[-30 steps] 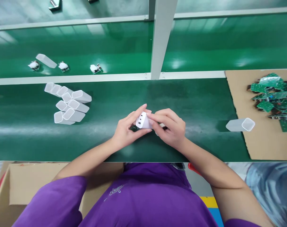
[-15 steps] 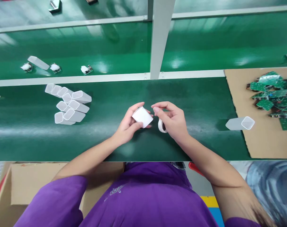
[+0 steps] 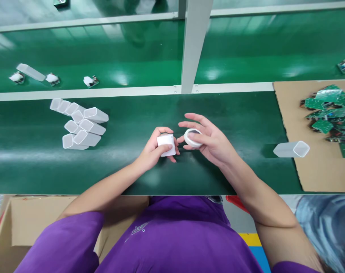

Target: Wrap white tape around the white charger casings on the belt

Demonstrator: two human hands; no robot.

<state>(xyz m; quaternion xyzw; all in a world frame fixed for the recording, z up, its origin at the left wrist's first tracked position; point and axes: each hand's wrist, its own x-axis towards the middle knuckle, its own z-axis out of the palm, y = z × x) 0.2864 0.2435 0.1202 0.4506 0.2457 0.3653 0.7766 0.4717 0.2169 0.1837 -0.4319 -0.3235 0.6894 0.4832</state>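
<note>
A small white box-shaped housing (image 3: 166, 144) is held in my left hand (image 3: 152, 152), with the thumb across its face and the fingers behind it. In my right hand (image 3: 212, 141) is a white ring that looks like a roll of tape (image 3: 193, 138), its dark centre partly covered by the thumb. The other right fingers are spread, their tips close to the housing. Both hands are above the green bench (image 3: 127, 163), in front of my body.
Several hollow white sleeves (image 3: 88, 138) lie grouped at left. Another sleeve (image 3: 287, 149) overlaps the edge of the cardboard sheet (image 3: 317, 170), which bears a pile of green circuit boards (image 3: 323, 126). Small white-topped parts (image 3: 90, 81) lie beyond the rail. Below the bench is a cardboard box (image 3: 38, 223).
My left hand has turned the housing more upright. The right fingers have spread from a pinch, and the roll has turned its round face toward my view.
</note>
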